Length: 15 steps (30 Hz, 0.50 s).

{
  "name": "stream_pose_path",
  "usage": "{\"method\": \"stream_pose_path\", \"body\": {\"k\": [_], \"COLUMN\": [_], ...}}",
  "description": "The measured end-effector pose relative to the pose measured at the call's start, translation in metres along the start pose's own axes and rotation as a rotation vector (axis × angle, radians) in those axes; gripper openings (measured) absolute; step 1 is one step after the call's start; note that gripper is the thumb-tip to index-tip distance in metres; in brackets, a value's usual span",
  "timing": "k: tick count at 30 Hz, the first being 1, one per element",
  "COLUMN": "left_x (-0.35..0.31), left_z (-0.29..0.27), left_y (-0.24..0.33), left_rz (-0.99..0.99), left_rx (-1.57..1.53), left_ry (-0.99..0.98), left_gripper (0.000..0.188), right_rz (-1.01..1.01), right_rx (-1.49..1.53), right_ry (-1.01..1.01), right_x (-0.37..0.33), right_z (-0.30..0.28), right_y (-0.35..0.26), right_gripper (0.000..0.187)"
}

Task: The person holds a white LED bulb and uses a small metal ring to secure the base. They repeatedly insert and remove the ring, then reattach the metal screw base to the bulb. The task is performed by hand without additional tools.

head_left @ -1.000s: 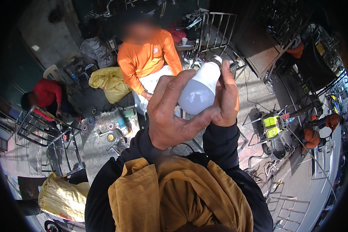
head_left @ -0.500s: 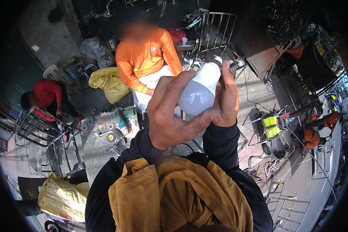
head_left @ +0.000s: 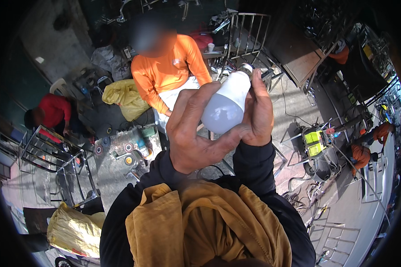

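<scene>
A large white light bulb (head_left: 225, 104) with a metal screw base pointing away from me is held up in front of my chest. My left hand (head_left: 194, 131) wraps around its rounded dome from the left, thumb underneath. Against the bulb's right side lies my right hand (head_left: 258, 113), fingers reaching up toward the screw base. Both forearms are in dark sleeves, above a mustard-yellow cloth (head_left: 200, 227) at my chest.
A person in an orange shirt (head_left: 167, 66) sits just beyond the bulb. Another in red (head_left: 53, 113) crouches at left. A low workbench (head_left: 124, 153) carries grinder discs and tools. Yellow sacks (head_left: 122, 95), metal frames (head_left: 53, 155), a yellow-green machine (head_left: 314, 142) surround me.
</scene>
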<state>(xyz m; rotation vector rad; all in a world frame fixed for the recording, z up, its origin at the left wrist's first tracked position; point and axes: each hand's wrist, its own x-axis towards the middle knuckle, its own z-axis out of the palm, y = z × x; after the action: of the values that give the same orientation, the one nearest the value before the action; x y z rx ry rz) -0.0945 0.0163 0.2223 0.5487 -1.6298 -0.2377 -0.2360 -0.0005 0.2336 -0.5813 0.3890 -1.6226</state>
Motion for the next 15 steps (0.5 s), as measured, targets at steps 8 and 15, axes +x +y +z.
{"method": "stream_pose_path", "body": {"k": [8, 15], "left_x": [0.0002, -0.0004], "left_z": [0.0007, 0.0011], "left_y": [-0.0009, 0.0011], "left_rz": [0.005, -0.008], "left_rx": [0.006, 0.012], "left_ry": [-0.004, -0.01], "left_gripper": [0.069, 0.068], "right_rz": [-0.006, -0.002], "right_rx": [0.021, 0.005], "right_ry": [0.009, -0.009], "right_x": [0.0009, 0.0003], "right_z": [-0.0025, -0.0049], "right_y": [0.0005, -0.0002], "right_gripper": [0.028, 0.028]}}
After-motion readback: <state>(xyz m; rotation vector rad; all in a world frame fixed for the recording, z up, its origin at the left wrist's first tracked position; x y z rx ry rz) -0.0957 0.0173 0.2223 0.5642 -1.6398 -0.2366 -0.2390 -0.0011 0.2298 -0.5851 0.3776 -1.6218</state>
